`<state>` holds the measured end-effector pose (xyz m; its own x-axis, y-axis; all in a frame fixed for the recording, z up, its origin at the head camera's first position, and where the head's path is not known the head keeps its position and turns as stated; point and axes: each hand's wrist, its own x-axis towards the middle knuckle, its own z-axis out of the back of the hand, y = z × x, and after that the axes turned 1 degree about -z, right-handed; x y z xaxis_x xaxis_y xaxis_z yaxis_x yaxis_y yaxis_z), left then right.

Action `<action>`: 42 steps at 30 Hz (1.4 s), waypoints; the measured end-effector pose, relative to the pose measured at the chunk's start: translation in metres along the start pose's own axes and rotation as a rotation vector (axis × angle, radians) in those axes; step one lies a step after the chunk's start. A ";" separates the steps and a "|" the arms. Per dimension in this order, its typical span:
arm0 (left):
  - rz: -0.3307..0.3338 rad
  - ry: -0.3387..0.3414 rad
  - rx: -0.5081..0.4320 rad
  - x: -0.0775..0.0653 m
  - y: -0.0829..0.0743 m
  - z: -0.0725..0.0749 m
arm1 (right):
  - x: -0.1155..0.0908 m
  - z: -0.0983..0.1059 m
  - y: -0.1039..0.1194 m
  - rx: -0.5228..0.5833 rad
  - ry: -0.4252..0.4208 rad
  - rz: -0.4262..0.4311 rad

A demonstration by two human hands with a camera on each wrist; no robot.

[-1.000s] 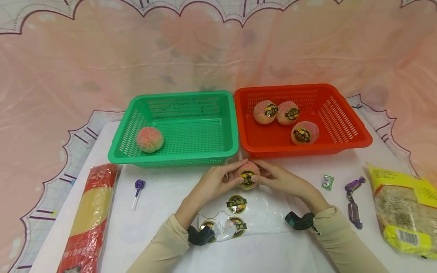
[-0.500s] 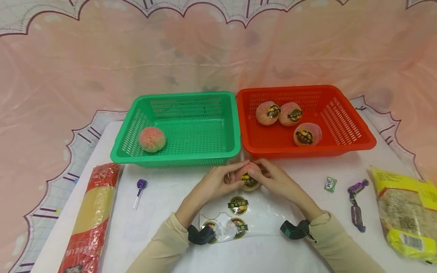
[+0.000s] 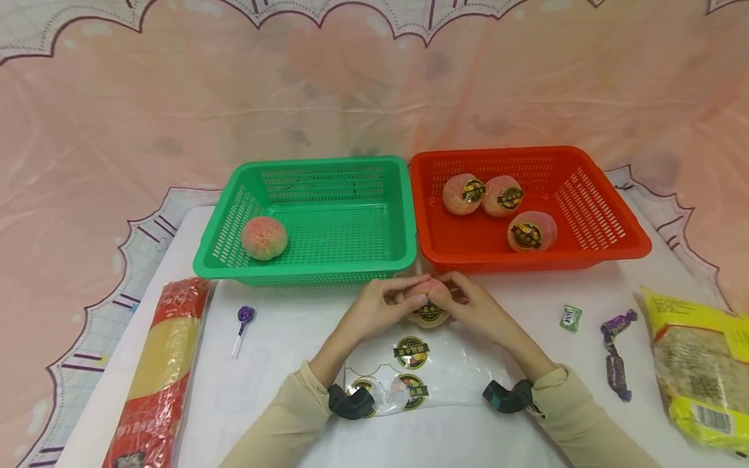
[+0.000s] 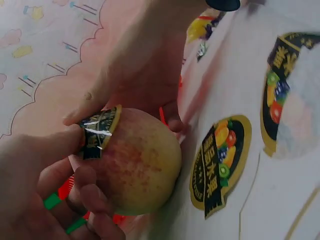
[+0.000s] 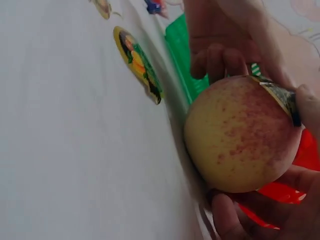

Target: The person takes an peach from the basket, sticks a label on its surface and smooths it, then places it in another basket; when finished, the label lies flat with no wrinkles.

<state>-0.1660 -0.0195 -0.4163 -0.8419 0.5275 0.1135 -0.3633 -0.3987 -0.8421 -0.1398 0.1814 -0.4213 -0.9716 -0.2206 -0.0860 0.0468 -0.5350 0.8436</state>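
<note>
Both hands hold a pink and yellow peach (image 3: 429, 320) low over the table, in front of the baskets. My left hand (image 3: 374, 309) curls its fingers round one side, and my right hand (image 3: 478, 308) grips the other. Both thumbs press on a black and gold fruit sticker (image 4: 100, 132) on the peach, partly covering it. In the left wrist view one end of this sticker stands off the skin. Below the hands lies a clear sticker sheet (image 3: 462, 374), which bears several like stickers (image 3: 411, 351). Whether the peach touches the table cannot be told.
A green basket (image 3: 304, 268) at back left holds one plain peach (image 3: 264, 238). The red basket (image 3: 532, 261) beside it holds three stickered peaches (image 3: 532, 231). Around lie a red packet (image 3: 160, 364), a lollipop (image 3: 244, 318), wrapped sweets (image 3: 616, 370) and a yellow bag (image 3: 696, 370).
The right thumb, then the left, has moved inward over the sticker, so less of it shows. The peach stays between both hands. The head view has shifted slightly.
</note>
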 end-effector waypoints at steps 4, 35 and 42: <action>0.027 -0.008 -0.017 0.000 -0.002 -0.002 | 0.001 0.004 -0.001 0.054 0.051 -0.017; -0.087 -0.052 0.460 -0.009 -0.013 -0.016 | -0.004 0.020 -0.005 -0.257 0.188 0.203; -0.114 -0.093 0.555 -0.014 -0.017 -0.022 | -0.006 0.019 -0.006 -0.263 0.205 0.269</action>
<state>-0.1390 -0.0038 -0.4157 -0.8074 0.5322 0.2547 -0.5880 -0.6906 -0.4212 -0.1386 0.2020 -0.4157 -0.8516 -0.5241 -0.0072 0.3757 -0.6199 0.6889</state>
